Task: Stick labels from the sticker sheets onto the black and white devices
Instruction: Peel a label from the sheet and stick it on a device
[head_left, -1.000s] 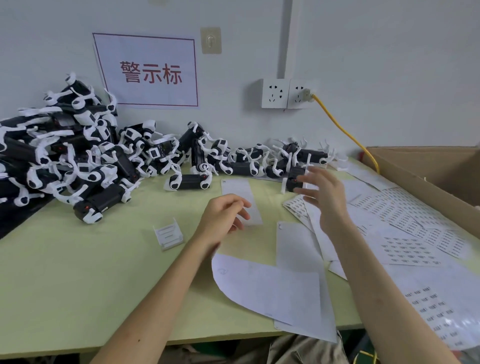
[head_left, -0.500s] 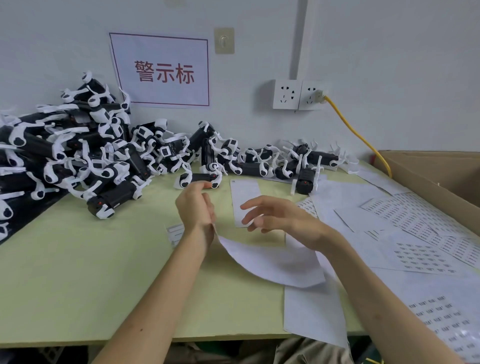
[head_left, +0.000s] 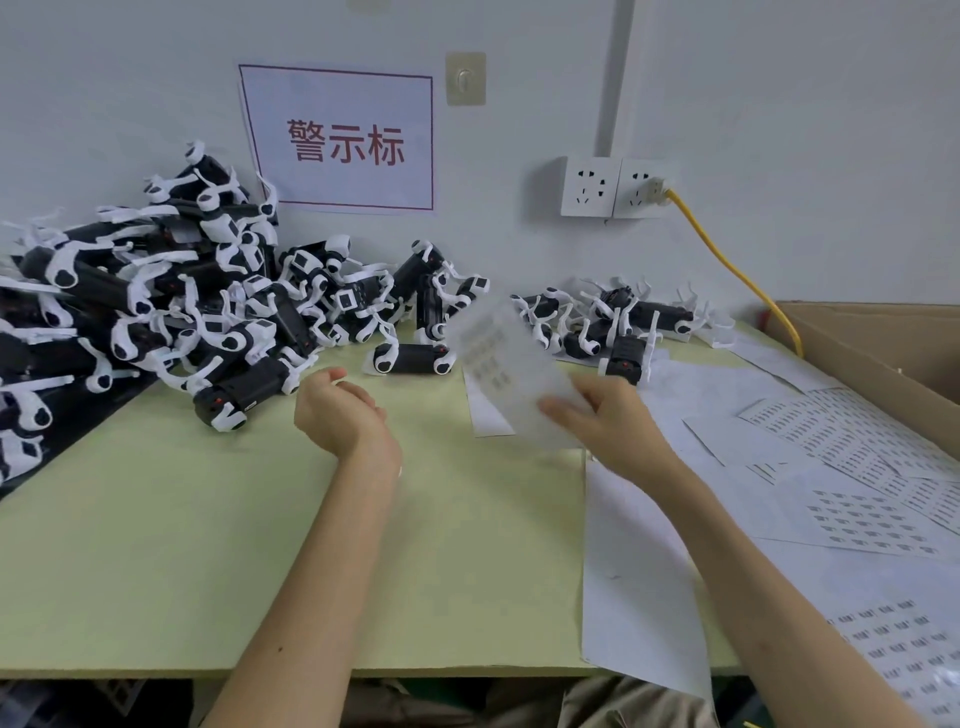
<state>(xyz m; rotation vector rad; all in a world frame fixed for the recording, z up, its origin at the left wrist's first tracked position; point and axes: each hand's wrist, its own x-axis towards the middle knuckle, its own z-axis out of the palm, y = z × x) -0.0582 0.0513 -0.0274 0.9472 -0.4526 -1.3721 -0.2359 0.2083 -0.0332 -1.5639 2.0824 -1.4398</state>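
Landmark: lone device (head_left: 413, 358), lying on its side on the bench (head_left: 156, 545), just in front of the pile.

- Pile (head_left: 156, 312) of black and white devices: left of the lone device, heaped against the wall.
- Right hand (head_left: 608, 421): right of the lone device, pinching a sheet (head_left: 506, 364) by its near edge. The sheet is raised off the bench, tilted and blurred, with rows of small labels faintly visible. Its far edge comes close to the lone device; contact cannot be told.
- Left hand (head_left: 337, 410): left of the lone device and nearer the person, fingers loosely curled, holding nothing. The hands are apart.
- Spare sheets (head_left: 857, 467): well right of the lone device, spread flat and overlapping, running up to the box (head_left: 883, 358).

Step, as judged: picking up labels. A sheet is in hand, no label is peeled yet, and no device is held.

Next move calls for steadying the sheet, then lifting one label cleanly by a corner, probably with the free left hand. A device must then be brought up, and the lone one is the handiest. The labels are small, so the peel needs care. Which face takes the label cannot be told.
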